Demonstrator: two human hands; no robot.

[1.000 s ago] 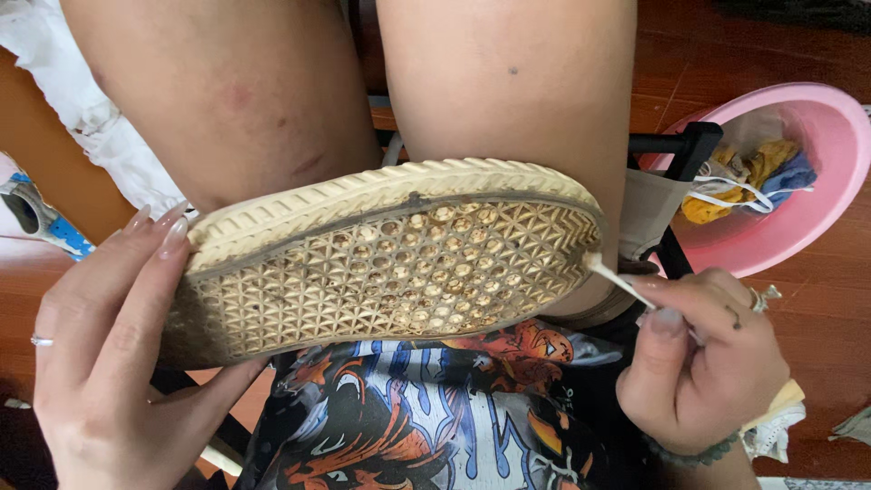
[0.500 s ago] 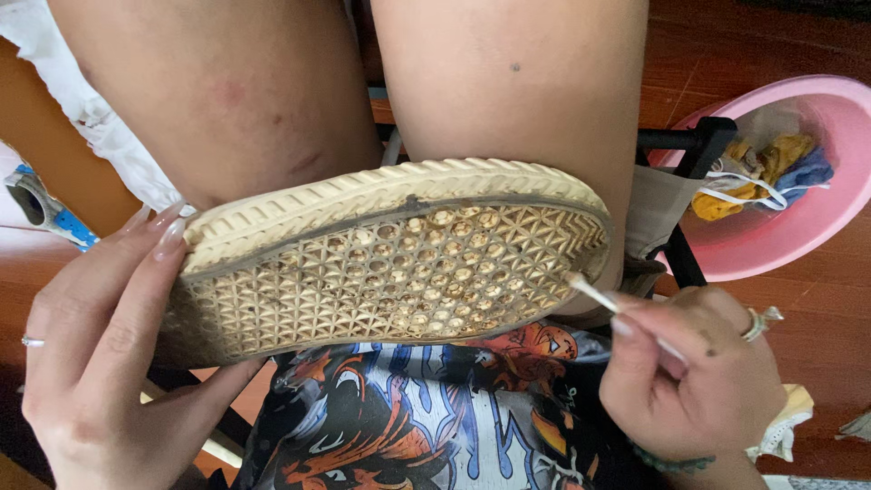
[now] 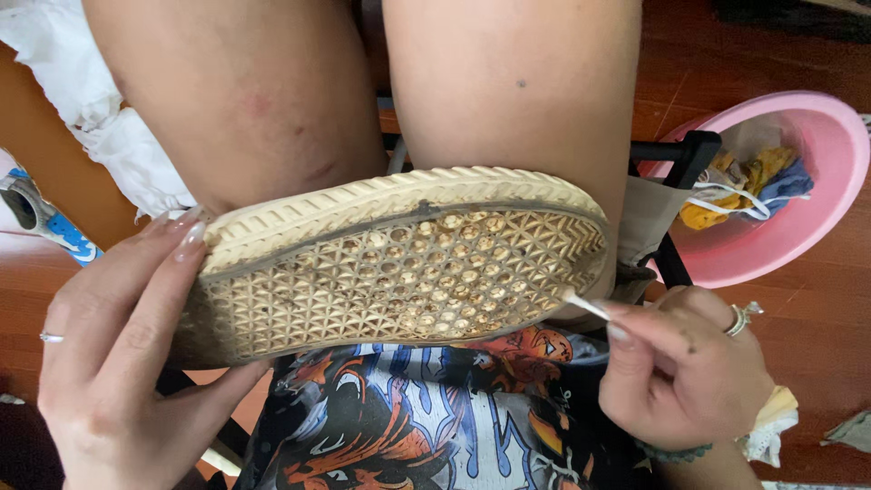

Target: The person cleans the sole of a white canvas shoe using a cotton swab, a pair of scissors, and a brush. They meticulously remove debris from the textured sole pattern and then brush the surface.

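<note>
So the sneaker [image 3: 399,263] is flipped sole-up across the lap, just over a printed shirt [image 3: 426,426]. The left hand [image 3: 118,363] is wrapped around its heel end, fingers curled over the rubber edge. The right hand [image 3: 689,372] is pinched tight on a cotton swab [image 3: 585,306], tip touching the toe-end tread. A pink basin [image 3: 798,218] sits off right on the wood floor.

Scene lit softly and evenly, fairly bright. No hard glare seen. Shoe sole [image 3: 399,268] shown sharp, small bumps easy to see. Dark shadow cast under sole, near left hand [image 3: 118,363]. Floor [image 3: 817,345] seen darker, red-brown. White cloth [image 3: 82,109] at top left washed out. Edges stretched a little. Right hand [image 3: 689,372] slightly soft, not blurred much.
</note>
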